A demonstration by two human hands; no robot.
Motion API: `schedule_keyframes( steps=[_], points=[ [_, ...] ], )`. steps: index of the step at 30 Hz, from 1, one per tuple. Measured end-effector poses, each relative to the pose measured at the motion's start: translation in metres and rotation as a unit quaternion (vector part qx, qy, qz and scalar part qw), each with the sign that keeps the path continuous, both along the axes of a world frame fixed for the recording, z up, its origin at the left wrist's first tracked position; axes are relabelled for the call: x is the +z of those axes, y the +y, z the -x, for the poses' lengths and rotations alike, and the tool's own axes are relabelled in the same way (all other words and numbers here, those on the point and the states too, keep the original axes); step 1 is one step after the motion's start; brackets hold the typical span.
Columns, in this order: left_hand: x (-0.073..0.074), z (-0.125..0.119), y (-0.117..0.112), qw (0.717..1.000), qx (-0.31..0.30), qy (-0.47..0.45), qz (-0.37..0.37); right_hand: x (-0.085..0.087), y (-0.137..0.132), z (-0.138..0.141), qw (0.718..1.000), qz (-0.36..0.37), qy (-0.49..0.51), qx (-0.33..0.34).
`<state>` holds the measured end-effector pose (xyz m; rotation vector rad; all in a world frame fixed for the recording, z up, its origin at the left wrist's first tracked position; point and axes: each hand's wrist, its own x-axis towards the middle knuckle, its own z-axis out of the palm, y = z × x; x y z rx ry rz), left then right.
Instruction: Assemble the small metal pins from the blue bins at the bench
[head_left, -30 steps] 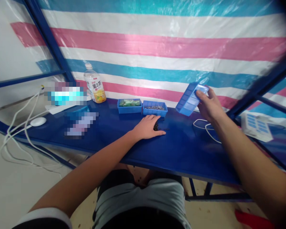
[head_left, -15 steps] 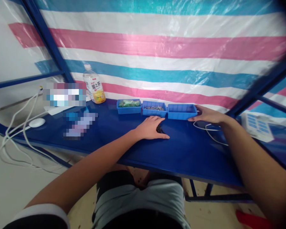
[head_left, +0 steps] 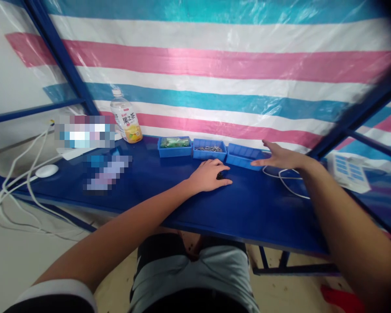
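Observation:
My left hand (head_left: 210, 175) is cupped low over the blue tabletop, thumb and fingers apart around a small cluster of dark pieces (head_left: 219, 176). Part of that cluster is hidden beneath the palm, and its kind is too small to make out. My right hand (head_left: 282, 157) is open, fingers spread, at the right end of an empty blue bin (head_left: 243, 155); its thumb overlaps the bin's edge, and contact is unclear. That bin sits askew. Left of it stand a blue bin (head_left: 209, 154) of small silvery metal pieces and another blue bin (head_left: 175, 152) holding green plastic-wrapped contents.
A drink bottle (head_left: 127, 117) stands at the back left. White cables (head_left: 22, 182) and a round white device (head_left: 47, 171) lie at the far left. Another white cable (head_left: 291, 184) loops beside my right wrist. A white power strip (head_left: 348, 171) sits at the right.
The right-hand bin has turned, its right end now nearer me. My right hand has loosened and spread its fingers there. My left hand's thumb and fingers have drawn closer around the dark pieces.

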<state>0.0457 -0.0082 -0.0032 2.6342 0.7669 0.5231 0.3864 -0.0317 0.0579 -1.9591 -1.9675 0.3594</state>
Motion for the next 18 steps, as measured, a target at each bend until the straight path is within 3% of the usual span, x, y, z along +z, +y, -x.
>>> schedule_keyframes(
  steps=[3, 7, 12, 18],
  points=[
    [0.000, 0.001, -0.002, 1.000, -0.004, -0.007, -0.004, 0.021, 0.000, 0.042, 0.997, -0.072, -0.004, 0.035],
    [-0.002, 0.001, 0.000, 1.000, -0.008, -0.024, -0.017, 0.034, 0.020, 0.091, 0.992, -0.041, 0.036, 0.111],
    [-0.001, 0.006, 0.006, 0.999, -0.029, -0.033, -0.011, 0.020, 0.063, 0.110, 0.979, -0.021, -0.007, 0.203],
    [0.005, 0.024, -0.006, 0.999, -0.018, -0.022, -0.023, 0.002, 0.086, 0.120, 0.975, -0.040, -0.020, 0.216]
  ],
)
